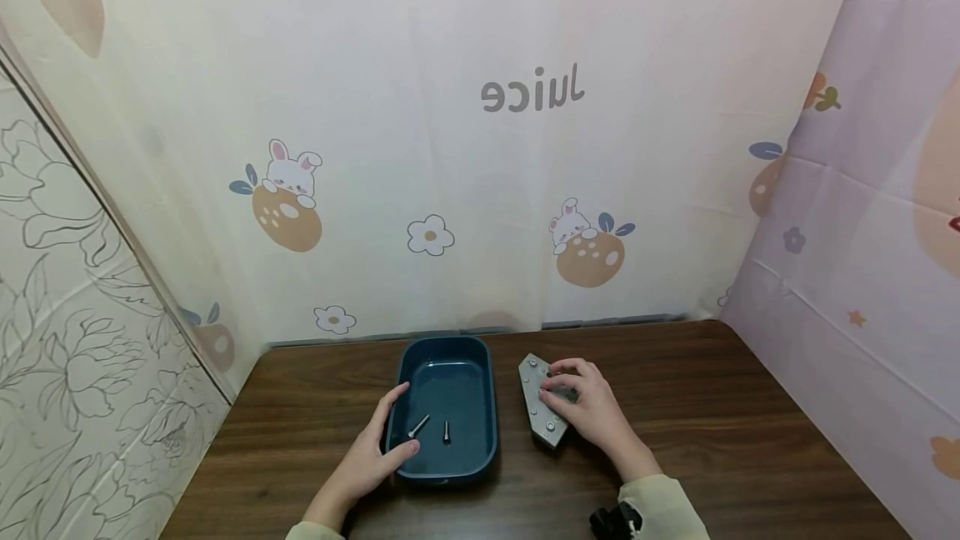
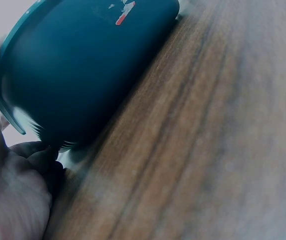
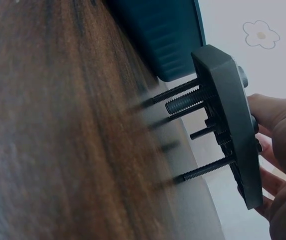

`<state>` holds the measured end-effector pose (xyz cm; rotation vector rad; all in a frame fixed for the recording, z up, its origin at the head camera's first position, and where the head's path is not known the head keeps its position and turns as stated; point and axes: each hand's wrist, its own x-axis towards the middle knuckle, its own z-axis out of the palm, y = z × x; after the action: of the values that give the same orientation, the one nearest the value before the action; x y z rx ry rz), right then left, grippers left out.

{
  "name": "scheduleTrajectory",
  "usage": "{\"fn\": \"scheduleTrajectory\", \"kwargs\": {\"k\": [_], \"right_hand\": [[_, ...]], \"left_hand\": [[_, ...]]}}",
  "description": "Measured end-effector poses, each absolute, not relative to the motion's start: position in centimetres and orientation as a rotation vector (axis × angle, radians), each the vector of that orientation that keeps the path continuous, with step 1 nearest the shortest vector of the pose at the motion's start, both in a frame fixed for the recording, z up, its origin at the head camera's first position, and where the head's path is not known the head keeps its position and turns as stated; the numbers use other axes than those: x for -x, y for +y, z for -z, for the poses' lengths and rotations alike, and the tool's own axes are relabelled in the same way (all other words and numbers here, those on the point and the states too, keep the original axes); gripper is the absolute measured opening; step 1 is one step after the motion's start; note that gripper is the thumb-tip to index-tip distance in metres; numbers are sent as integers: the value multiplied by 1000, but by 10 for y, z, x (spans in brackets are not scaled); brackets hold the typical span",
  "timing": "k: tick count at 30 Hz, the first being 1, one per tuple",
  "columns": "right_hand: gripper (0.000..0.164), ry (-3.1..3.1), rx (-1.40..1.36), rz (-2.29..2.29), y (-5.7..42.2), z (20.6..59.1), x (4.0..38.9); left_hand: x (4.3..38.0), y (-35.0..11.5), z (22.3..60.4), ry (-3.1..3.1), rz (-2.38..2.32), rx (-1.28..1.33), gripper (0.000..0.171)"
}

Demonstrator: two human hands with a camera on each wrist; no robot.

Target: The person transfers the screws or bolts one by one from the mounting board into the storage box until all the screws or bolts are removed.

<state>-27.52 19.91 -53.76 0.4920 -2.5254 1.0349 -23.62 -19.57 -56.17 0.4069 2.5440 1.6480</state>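
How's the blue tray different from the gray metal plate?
The tray is bigger than the plate. The tray has rounded corners; the plate has angular ones. Two loose screws lie in the tray, while bolts stick out from under the plate. Both have metal fasteners.

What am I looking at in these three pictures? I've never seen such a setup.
There is no machine here, only a person working bare-handed. The widest picture comes from a camera worn on the head, looking down; the other two come from cameras on each wrist. On the wooden table is a blue tray holding two small bolts; beside it, a grey plate studded with bolt heads. The left hand holds the tray by its side. The right hand has its fingers at the plate's top; whether they pinch anything is unclear. The right wrist picture shows threaded shafts sticking out of the plate's underside.
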Motion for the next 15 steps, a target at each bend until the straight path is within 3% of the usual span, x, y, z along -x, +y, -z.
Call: {"fn": "scheduleTrajectory", "kwargs": {"k": [15], "right_hand": [[5,-2505,-529,-985,198,539,276]], "left_hand": [[236,-196,561,2546,-1650,-420,83]]}}
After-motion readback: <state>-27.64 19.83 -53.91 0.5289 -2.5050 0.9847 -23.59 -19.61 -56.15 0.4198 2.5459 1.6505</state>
